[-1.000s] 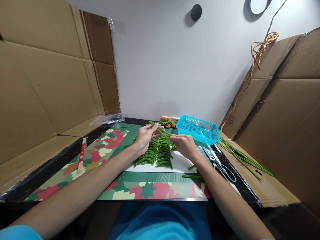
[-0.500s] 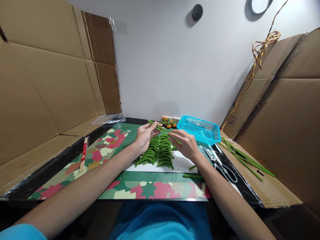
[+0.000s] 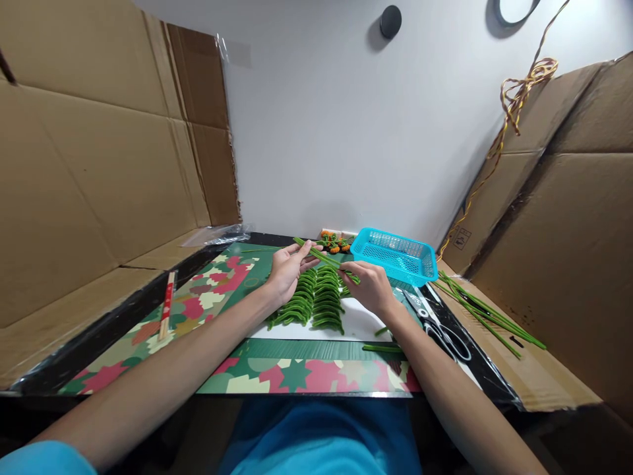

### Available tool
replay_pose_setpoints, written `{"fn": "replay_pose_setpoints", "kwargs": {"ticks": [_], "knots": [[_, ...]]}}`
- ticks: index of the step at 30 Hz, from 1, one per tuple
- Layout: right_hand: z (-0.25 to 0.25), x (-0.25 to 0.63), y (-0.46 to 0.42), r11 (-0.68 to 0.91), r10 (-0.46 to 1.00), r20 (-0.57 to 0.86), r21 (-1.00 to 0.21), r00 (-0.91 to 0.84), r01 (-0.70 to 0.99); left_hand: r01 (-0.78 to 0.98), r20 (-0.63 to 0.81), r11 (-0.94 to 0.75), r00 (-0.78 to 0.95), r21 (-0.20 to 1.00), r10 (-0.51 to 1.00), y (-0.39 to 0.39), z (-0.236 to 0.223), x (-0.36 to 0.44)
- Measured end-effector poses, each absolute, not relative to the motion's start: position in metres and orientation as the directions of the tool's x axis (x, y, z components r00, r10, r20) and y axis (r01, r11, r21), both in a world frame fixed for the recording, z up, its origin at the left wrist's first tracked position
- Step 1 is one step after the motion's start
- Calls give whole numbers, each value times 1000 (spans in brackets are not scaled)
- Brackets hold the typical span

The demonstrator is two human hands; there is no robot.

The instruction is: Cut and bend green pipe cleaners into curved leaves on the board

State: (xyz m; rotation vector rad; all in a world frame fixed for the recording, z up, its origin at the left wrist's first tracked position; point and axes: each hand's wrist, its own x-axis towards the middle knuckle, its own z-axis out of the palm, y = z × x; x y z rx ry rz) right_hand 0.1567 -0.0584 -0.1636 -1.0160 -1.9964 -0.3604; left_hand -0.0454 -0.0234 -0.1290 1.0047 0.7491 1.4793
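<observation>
No words or numbers can be read. A small boxed sign is printed in dark lines low on the cardboard at right, its symbols too small to be made out. Faint pale marks on the red band around the sticks cannot be deciphered.

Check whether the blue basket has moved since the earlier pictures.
No. The blue basket keeps its place against the black round knob on the wall; both shift slightly rightward together in the picture, which suggests the camera moved.
</observation>
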Motion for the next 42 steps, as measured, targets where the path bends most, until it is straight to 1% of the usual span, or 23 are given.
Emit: {"fn": "replay_pose_setpoints", "kwargs": {"ticks": [7, 12, 30, 42], "knots": [[-165, 156, -57, 625, 588, 752, -191, -297, 757, -441, 166, -150, -1, 885, 986, -25, -128, -44], [-164, 157, -57, 621, 612, 735, -218, -292, 753, -440, 158, -141, 2, 887, 987, -24, -129, -45], [-167, 157, -62, 662, 563, 756, -172, -333, 729, -443, 129, -101, 33, 891, 991, -25, -132, -45], [-168, 157, -59, 628, 564, 780, -190, -273, 755, -396, 55, 32, 206, 918, 977, -34, -131, -39]]}}
